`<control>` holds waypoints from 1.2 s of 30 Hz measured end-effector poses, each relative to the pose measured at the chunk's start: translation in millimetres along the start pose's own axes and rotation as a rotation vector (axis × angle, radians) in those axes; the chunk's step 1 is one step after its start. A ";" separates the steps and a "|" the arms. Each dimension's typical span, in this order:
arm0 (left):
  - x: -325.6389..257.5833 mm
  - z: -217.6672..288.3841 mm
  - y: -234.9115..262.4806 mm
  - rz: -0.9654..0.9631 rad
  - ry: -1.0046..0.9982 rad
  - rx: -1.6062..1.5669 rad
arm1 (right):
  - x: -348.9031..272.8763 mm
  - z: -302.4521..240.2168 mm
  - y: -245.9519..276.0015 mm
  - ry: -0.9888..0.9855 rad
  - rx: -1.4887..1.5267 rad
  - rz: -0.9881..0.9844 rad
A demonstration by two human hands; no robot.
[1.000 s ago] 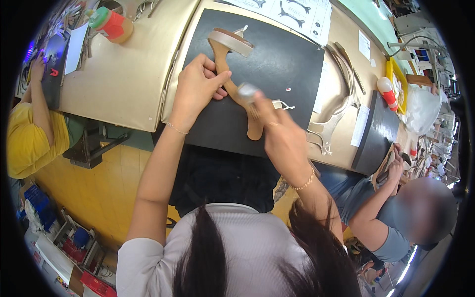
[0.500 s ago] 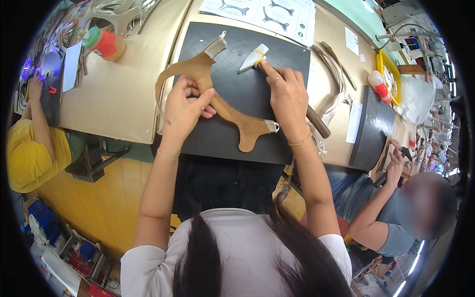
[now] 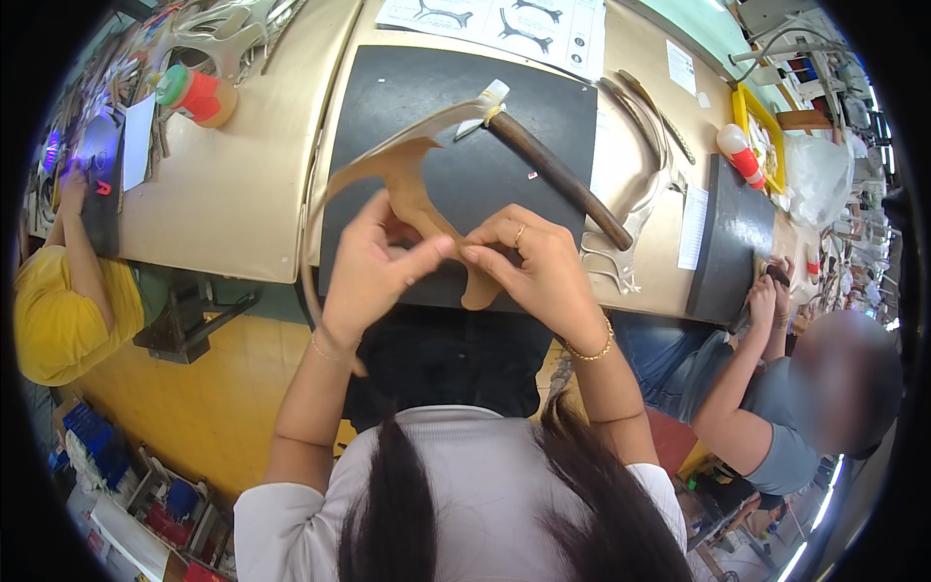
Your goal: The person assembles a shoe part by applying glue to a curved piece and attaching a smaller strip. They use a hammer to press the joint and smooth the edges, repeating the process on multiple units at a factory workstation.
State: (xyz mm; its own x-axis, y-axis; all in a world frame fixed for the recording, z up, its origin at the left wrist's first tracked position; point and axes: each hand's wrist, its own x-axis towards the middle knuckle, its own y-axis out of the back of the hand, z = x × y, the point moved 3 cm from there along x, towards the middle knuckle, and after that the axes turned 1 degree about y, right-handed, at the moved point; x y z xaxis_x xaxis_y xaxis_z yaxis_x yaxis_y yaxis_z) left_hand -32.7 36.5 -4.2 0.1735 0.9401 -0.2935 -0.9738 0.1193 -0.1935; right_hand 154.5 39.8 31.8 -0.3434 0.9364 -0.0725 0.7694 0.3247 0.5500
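A tan, branching leather piece [image 3: 415, 202] with a long curved strap is raised over a black mat [image 3: 398, 82]. My left hand [image 3: 373, 272] grips its middle from the left, thumb on top. From the right, my right hand [image 3: 538, 272] pinches the same piece, thumb and forefinger meeting close to my left thumb. The rounded lower lobe hangs below my right fingers. A hammer [image 3: 558, 175] with a dark wooden handle lies on the mat, its pale head bound with yellow bands and partly behind the strap's tip.
Printed sheets with drawings [image 3: 543, 34] lie beyond the mat. To the right are curved strap pieces [image 3: 645, 194], a red-labelled bottle [image 3: 742, 160] and a yellow tray [image 3: 761, 126]. A green-lidded jar [image 3: 199, 97] stands left. Co-workers sit on both sides.
My right hand has let go of the hammer, now lying on the mat, and has taken hold of the leather piece. The piece has tilted and come nearer to me.
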 end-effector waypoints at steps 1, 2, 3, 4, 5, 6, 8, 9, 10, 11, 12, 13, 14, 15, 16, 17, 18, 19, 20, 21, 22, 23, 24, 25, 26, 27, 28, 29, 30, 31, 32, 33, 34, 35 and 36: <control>-3.8 0.5 -3.7 -0.055 0.021 -0.036 | -1.7 -4.1 2.3 0.025 0.029 0.005; -8.0 1.0 -8.2 -0.100 0.040 -0.077 | -2.6 -7.2 4.5 0.021 0.036 -0.002; -11.1 -0.4 -12.7 -0.130 0.127 -0.087 | -3.4 -11.0 6.5 0.026 0.046 -0.008; -15.1 1.5 -11.6 -0.115 0.172 -0.131 | -5.0 -14.9 8.2 0.031 0.051 -0.012; -17.9 4.5 -12.5 -0.122 0.167 -0.176 | -6.3 -17.4 9.4 0.001 0.086 -0.017; -19.6 7.4 -12.7 -0.128 0.169 -0.214 | -6.8 -19.4 10.5 -0.024 0.116 -0.019; -22.7 14.1 -12.2 -0.147 0.134 -0.273 | -9.0 -23.3 12.0 -0.047 0.150 -0.010; -23.7 14.8 -12.2 -0.141 0.166 -0.251 | -10.4 -25.1 12.7 -0.041 0.133 -0.005; -24.2 16.6 -12.1 -0.149 0.164 -0.257 | -11.8 -26.8 13.3 -0.029 0.114 -0.001; -24.8 18.3 -12.3 -0.161 0.149 -0.279 | -13.3 -28.4 13.7 -0.002 0.098 0.011; -26.2 18.3 -13.2 -0.137 0.149 -0.255 | -15.0 -29.8 13.8 0.027 0.054 0.031; -28.1 17.9 -15.2 -0.116 0.136 -0.248 | -16.9 -31.3 13.7 0.070 0.013 0.059; -29.6 17.6 -16.5 -0.096 0.124 -0.240 | -18.3 -31.9 13.3 0.114 -0.024 0.086; -30.4 17.2 -17.3 -0.080 0.116 -0.243 | -19.4 -33.9 12.5 0.228 -0.143 0.129; -30.8 16.7 -18.0 -0.065 0.108 -0.245 | -20.3 -35.2 10.5 0.343 -0.258 0.171; -31.1 16.4 -18.2 -0.049 0.099 -0.249 | -21.4 -35.8 8.2 0.456 -0.368 0.211; -31.7 16.1 -18.6 -0.042 0.101 -0.262 | -22.3 -35.1 6.6 0.549 -0.423 0.255; -32.4 16.0 -18.8 -0.035 0.100 -0.274 | -23.1 -34.2 4.9 0.643 -0.470 0.299; -32.8 16.8 -19.2 -0.034 0.073 -0.310 | -24.3 -33.2 3.8 0.735 -0.506 0.347; -33.7 16.4 -19.9 -0.023 0.081 -0.293 | -24.7 -30.9 2.7 0.757 -0.503 0.337; -35.1 16.6 -21.6 -0.019 0.065 -0.300 | -25.8 -29.2 2.7 0.775 -0.488 0.332; -36.6 17.1 -23.1 -0.018 0.050 -0.305 | -27.5 -28.3 3.3 0.800 -0.468 0.334; -38.3 18.0 -24.2 -0.019 0.031 -0.274 | -28.2 -26.8 4.3 0.788 -0.467 0.319; -39.2 17.9 -25.2 -0.022 0.042 -0.277 | -29.4 -26.1 5.5 0.782 -0.462 0.309; -40.1 17.1 -26.3 -0.027 0.055 -0.281 | -30.9 -25.7 6.4 0.775 -0.459 0.299; -40.5 16.1 -27.3 -0.033 0.069 -0.287 | -32.5 -26.0 6.9 0.772 -0.475 0.312; -40.8 14.8 -26.7 -0.039 0.088 -0.289 | -33.8 -26.5 6.4 0.771 -0.492 0.326; -39.8 12.7 -26.1 -0.039 0.097 -0.278 | -34.8 -26.9 5.8 0.772 -0.510 0.339; -38.5 9.8 -25.0 -0.035 0.107 -0.267 | -35.2 -26.8 4.0 0.751 -0.533 0.322; -37.4 7.4 -23.7 -0.045 0.084 -0.288 | -35.5 -26.5 1.6 0.730 -0.555 0.305; -36.8 2.1 -22.2 -0.039 0.130 -0.275 | -35.3 -25.8 -1.0 0.712 -0.579 0.282; -35.6 -2.8 -21.2 -0.049 0.144 -0.293 | -34.9 -24.5 -3.6 0.692 -0.589 0.254; -34.3 -7.2 -20.4 -0.070 0.131 -0.329 | -34.0 -22.8 -6.6 0.674 -0.603 0.219; -33.4 -13.1 -18.7 -0.036 0.150 -0.239 | -33.4 -20.8 -9.6 0.654 -0.617 0.186; -32.5 -18.2 -18.1 -0.025 0.142 -0.166 | -32.7 -18.6 -12.1 0.624 -0.571 0.169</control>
State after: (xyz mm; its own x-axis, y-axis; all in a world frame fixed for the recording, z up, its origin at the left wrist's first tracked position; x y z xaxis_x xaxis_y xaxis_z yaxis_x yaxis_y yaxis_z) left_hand -18.0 -2.0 -8.2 0.2274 0.8816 -0.4137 -0.9334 0.0763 -0.3507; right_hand 146.4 2.7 42.9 -0.6106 0.6675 0.4262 0.5059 -0.0852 0.8583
